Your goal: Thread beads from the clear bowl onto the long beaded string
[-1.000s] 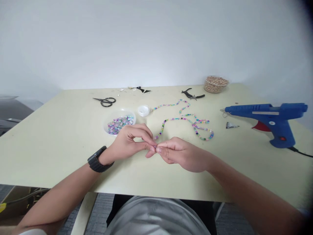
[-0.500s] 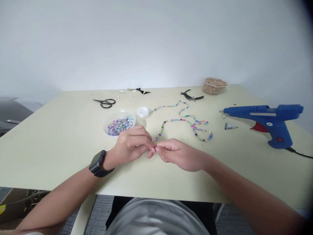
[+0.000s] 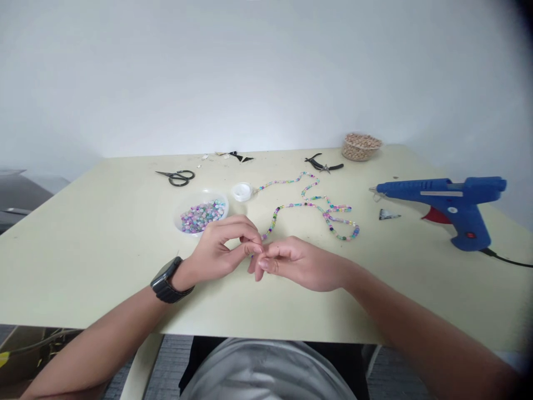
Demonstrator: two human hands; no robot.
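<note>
Both forearms reach in from the bottom corners, over a grey shirt (image 3: pixel 266 372), and rest low over the table. The left hand (image 3: pixel 219 254) has its fingers curled, with the thumb and forefinger reaching forward. A black smartwatch (image 3: pixel 165 280) sits on that wrist, and its face shows no readable writing. The right hand (image 3: pixel 302 265) lies turned inward, its fingers bunched toward the left hand. The two hands' fingertips (image 3: pixel 259 256) meet at the centre, pressed close together; whether they pinch a thread or a tiny bead is too small to tell.

One long beaded strand (image 3: pixel 310 204) of multicoloured beads loops across the pale green table (image 3: pixel 104 266), and one end lies just beside the fingertips. Its other end reaches a small white lid (image 3: pixel 242 191). Left of that lid, near the left hand, is a clear round bowl (image 3: pixel 200 194) holding many purple, blue and pink beads (image 3: pixel 202 216).

Farther back lie one pair of black-handled scissors (image 3: pixel 178 178), one pair of black-handled pliers (image 3: pixel 322 164), and a few black scraps (image 3: pixel 239 157). A clear cup of tan beads (image 3: pixel 360 147) stands at the far edge. To the right are one blue hot glue gun (image 3: pixel 441 194) with a red trigger and black cord (image 3: pixel 499 258), its label strip unreadable, and a small dark triangular piece (image 3: pixel 388 214).
</note>
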